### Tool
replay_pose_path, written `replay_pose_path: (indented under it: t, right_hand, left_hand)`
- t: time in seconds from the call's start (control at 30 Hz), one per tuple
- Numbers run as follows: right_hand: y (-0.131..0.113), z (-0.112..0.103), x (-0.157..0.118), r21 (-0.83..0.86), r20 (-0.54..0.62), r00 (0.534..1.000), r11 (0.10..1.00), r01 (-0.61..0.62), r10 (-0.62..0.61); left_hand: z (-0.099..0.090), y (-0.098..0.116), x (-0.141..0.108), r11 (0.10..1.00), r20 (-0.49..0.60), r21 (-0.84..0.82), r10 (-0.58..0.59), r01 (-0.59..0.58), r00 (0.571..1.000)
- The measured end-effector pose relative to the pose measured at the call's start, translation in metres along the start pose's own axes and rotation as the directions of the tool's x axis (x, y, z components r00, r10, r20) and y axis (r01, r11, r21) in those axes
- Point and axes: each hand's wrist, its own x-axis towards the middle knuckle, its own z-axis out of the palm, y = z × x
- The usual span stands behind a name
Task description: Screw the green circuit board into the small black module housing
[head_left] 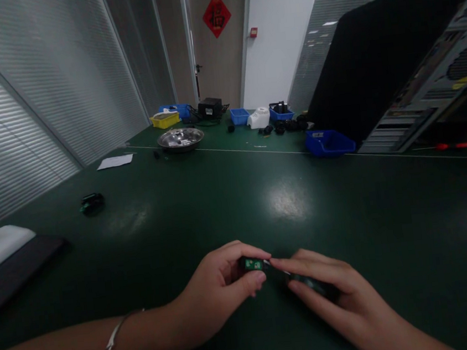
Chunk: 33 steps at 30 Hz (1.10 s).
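Note:
Low in the middle of the head view, my left hand [227,278] is closed on a small black part with a green circuit board [253,264], held between thumb and fingers. Just to its right, my right hand [336,281] is closed round a dark, slim tool [312,285]. The tool's thin light tip points left and meets, or nearly meets, the edge of the small part; the exact contact is too small to tell. Both hands are just above the green table [203,206].
A metal bowl [181,140] with small parts stands further back, with a yellow bin [165,120] behind it. At the right are a blue bin [329,142] and a large black panel [374,43]. A dark object [92,202] and white paper [115,162] lie left.

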Motion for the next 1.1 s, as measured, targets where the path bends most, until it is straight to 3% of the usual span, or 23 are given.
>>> replay_pose_path:
  t: [0.47, 0.63, 0.8, 1.1]
  right_hand:
    - [0.0008, 0.0025, -0.0034, -0.133, -0.069, 0.997, 0.99, -0.04, 0.031]
    - [0.0013, 0.0006, -0.0025, -0.132, -0.027, 0.999, 0.991, -0.036, 0.032]
    - [0.0005, -0.0033, -0.0011, -0.105, 0.012, 0.999, 0.994, -0.031, 0.032]
    - [0.0023, -0.0074, -0.0036, -0.065, -0.025, 1.0, 0.998, -0.01, 0.008]
  left_hand:
    - [-0.0044, 0.0015, -0.0027, 0.996, 0.024, -0.086, 0.009, -0.007, 1.0]
    - [-0.0051, 0.0005, -0.0042, 0.995, 0.031, -0.097, 0.017, -0.014, 0.999]
    - [-0.0041, -0.0008, -0.0046, 0.997, 0.039, -0.07, 0.017, -0.014, 0.999]
    - [-0.0017, 0.0039, -0.0062, 0.999, 0.01, 0.045, -0.014, 0.013, 1.0]
